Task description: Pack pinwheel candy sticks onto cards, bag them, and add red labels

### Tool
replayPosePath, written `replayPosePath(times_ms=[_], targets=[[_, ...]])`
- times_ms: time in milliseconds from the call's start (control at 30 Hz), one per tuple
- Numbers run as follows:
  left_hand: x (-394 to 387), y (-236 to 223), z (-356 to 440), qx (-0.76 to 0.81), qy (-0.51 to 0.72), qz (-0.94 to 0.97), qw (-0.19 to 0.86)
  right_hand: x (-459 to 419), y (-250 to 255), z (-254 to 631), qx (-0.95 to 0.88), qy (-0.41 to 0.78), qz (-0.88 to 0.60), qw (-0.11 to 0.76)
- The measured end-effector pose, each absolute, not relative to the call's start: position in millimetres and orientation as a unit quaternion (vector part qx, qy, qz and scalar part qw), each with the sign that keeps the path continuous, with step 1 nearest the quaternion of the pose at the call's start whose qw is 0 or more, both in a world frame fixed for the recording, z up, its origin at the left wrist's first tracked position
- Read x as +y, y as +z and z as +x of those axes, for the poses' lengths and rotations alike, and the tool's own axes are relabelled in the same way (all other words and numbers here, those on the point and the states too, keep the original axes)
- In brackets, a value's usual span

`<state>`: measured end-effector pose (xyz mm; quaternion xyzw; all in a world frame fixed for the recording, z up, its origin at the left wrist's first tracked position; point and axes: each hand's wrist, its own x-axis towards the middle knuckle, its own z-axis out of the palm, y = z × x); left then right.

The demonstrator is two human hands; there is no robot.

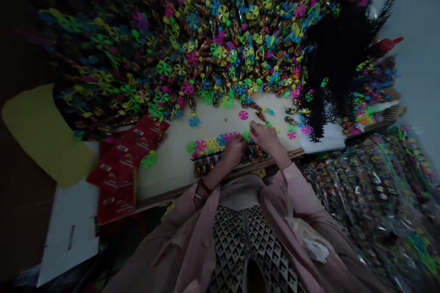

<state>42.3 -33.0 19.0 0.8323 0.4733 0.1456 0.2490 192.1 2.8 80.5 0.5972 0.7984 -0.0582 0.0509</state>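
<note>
My left hand (235, 150) and right hand (266, 138) curl over the tubes (205, 165), whether clamped I can't tell; a tug toward 6 o'clock could spill them off the table (168, 169).

This looks like a workshop, with pinwheel toys (222, 50) heaped across a worktable (168, 165) beside printed cards (115, 181)

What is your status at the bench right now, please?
Left hand and right hand close together at tube row, grip unclear. Row along near edge of the table. Loose tubes just beyond right hand.
</note>
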Motion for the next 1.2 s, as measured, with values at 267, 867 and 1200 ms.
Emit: replayPosePath(times_ms=[267, 867, 1200], targets=[[-34.3, 14.2, 44.4, 0.474, 0.15, 0.833, 0.242, 8.0, 57.0, 176.5, 0.824, -0.056, 0.546, 0.143], [-43.2, 24.2, 35.6, 0.512, 0.137, 0.824, 0.199, 50.3, 57.8, 246.5, 0.707, -0.044, 0.705, -0.031], [-46.9, 15.1, 26.5, 0.514, 0.143, 0.825, 0.19, 24.6, 66.5, 235.3, 0.706, -0.135, 0.669, -0.19]])
